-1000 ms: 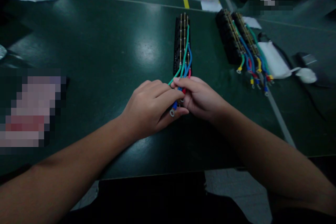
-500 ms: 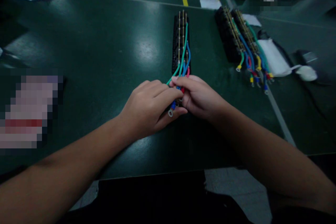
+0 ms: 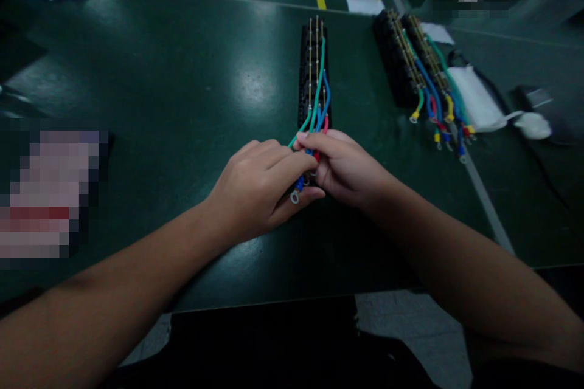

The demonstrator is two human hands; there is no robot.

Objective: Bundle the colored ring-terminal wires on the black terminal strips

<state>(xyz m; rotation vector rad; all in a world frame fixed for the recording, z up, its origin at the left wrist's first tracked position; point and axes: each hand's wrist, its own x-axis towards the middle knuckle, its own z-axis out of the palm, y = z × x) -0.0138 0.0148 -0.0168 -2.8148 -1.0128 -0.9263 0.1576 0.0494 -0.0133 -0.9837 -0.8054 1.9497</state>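
Both hands on the wire ends, terminal strip flat ahead

Black terminal strip (image 3: 313,73) lies on the counter (image 3: 173,91) straight ahead of the person, long side running away, brass bars facing up

Wire bundle (image 3: 323,94) (green, blue, red) comes off the bars toward the person and runs into both hands

Right hand (image 3: 349,164): fingers bent in, thumb over the wires just past the near end of the strip, looks like a pinch

Left hand (image 3: 262,179): curled over the wire ends, ring terminals between index finger and thumb; grip looks closed on them, can't tell how tight. One blue-sleeved ring terminal (image 3: 294,197) pokes out below the index finger, and one green wire slants off behind the left fingers

Handling, my read: let the right hand take the load close to the strip, so any tug from the left stops there and not at the joints on the bars. Sort the ends one at a time, rings facing the same way, no crossed wires. Ease bends in gently; a sharp kink right at a joint is the likely failure. Keep the strip flat, it could drag if the wires get pulled

Off to the right, two similar wired strips (image 3: 396,64) lie side by side, ring terminals toward the person, a white pouch (image 3: 474,100) next to them
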